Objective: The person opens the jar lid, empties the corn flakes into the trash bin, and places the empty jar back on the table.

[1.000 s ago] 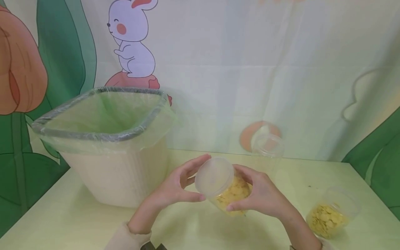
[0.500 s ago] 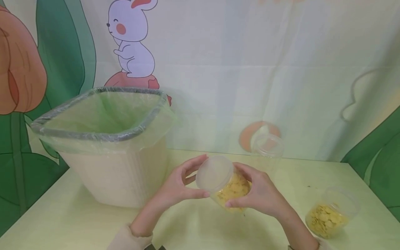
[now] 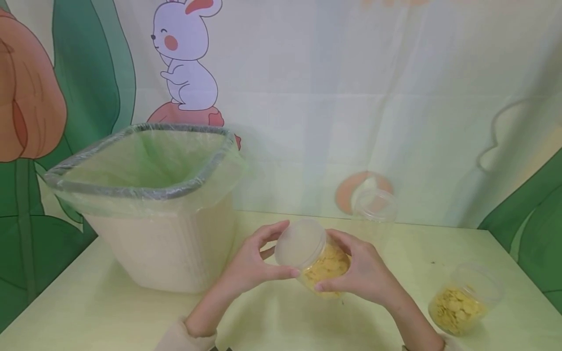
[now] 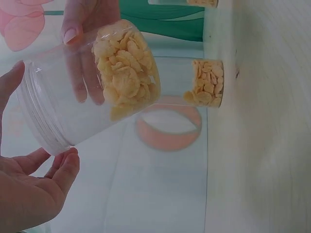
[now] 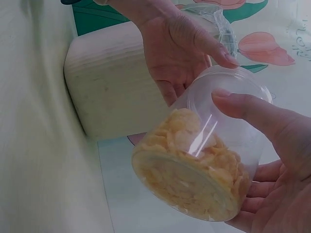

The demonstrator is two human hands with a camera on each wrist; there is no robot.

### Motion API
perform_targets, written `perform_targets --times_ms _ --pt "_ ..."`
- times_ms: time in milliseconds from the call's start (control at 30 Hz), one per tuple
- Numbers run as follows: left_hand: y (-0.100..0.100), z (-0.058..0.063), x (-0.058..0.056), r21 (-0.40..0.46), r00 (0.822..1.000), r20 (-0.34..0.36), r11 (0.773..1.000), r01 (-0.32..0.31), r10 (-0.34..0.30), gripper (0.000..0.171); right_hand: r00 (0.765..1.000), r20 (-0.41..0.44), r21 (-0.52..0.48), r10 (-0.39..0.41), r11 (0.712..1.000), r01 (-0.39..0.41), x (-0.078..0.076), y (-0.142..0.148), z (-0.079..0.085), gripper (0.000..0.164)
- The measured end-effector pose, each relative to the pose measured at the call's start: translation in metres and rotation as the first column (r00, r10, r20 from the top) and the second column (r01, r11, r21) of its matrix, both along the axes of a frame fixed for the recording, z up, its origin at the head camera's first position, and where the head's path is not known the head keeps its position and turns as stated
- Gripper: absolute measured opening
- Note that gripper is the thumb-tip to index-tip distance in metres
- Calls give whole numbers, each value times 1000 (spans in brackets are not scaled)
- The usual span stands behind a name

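A clear plastic jar point(image 3: 329, 267) of yellow flakes is held up above the table, tilted with its lid point(image 3: 300, 244) toward the left. My right hand point(image 3: 366, 270) grips the jar's body, thumb in front and fingers behind. Around the lid's rim lie the thumb and fingers of my left hand point(image 3: 250, 261). In the left wrist view the flakes point(image 4: 126, 73) are gathered at the jar's bottom end, and the left fingertips touch the lid's edge. From the right wrist view the jar's round base point(image 5: 182, 184) shows, with the right thumb pressed on its side.
On the left stands a bin point(image 3: 167, 248) lined with a translucent green bag. A second jar of flakes point(image 3: 458, 309) sits on the table at the right. Farther back, near the printed cloth backdrop point(image 3: 285, 122), is another clear jar point(image 3: 375, 207).
My left thumb has shifted slightly to the right along the lid's edge. The jar stays in nearly the same place, with the right hand's grip unchanged.
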State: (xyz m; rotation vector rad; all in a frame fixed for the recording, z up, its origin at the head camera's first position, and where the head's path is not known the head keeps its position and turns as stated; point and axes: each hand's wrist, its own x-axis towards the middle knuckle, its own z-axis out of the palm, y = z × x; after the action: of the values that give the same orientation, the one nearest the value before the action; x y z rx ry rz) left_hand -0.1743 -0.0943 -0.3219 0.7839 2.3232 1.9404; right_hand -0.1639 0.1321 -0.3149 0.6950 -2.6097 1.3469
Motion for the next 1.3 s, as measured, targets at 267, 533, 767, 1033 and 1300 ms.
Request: perform_targets --times_ms 267,533,767,1033,1300 --pt "-5 1 -1 -21 996 -13 996 88 -88 90 999 16 -22 28 999 -28 -1 0 0 82" --pt "-13 -2 -9 76 967 -23 964 256 -255 93 996 54 -49 72 996 -70 -1 1 1 79" --pt "-15 -4 -13 122 936 -32 928 351 -350 90 990 66 -69 124 990 -120 -1 2 2 79" --pt "-15 -4 -13 118 931 -38 924 364 -363 85 988 76 -69 138 989 -133 0 1 3 80" --pt "-14 -3 -11 70 955 -14 952 298 -297 83 993 47 -29 106 994 -104 2 1 4 79"
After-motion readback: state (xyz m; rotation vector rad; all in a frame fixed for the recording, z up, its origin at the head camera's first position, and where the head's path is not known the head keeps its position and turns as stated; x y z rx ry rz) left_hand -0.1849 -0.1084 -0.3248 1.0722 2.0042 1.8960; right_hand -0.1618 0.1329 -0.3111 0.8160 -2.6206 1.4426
